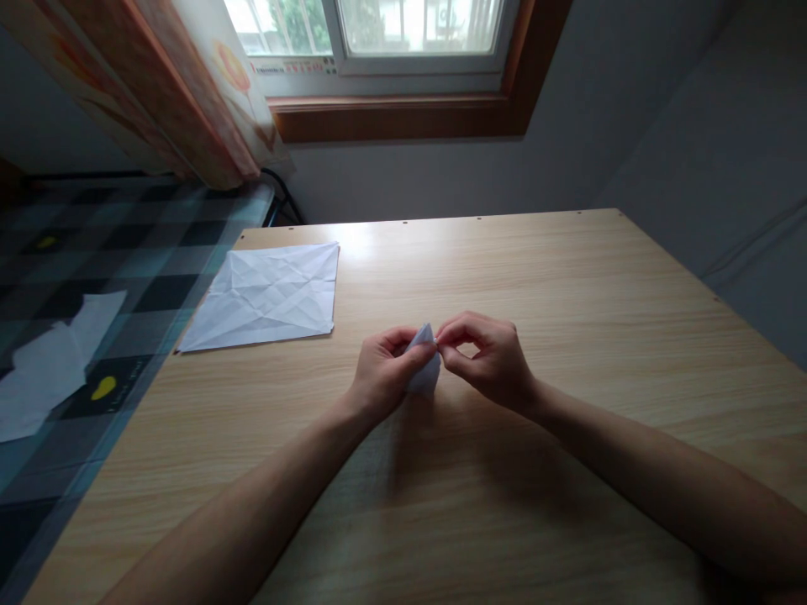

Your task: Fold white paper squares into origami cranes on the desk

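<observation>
Both of my hands meet over the middle of the wooden table [567, 277]. Between them is a small folded white paper piece [426, 370], held just above the tabletop. My left hand [384, 370] wraps its fingers round the paper's left side, thumb on top. My right hand [488, 357] pinches the paper's upper tip between thumb and forefinger, the other fingers curled. Most of the folded piece is hidden by my fingers.
A creased, unfolded white paper sheet [268, 296] lies flat at the table's far left corner. Left of the table is a bed with a checked cover [126, 269] and another white sheet [50, 365] on it. A curtain [182, 92] and a window [378, 38] are behind.
</observation>
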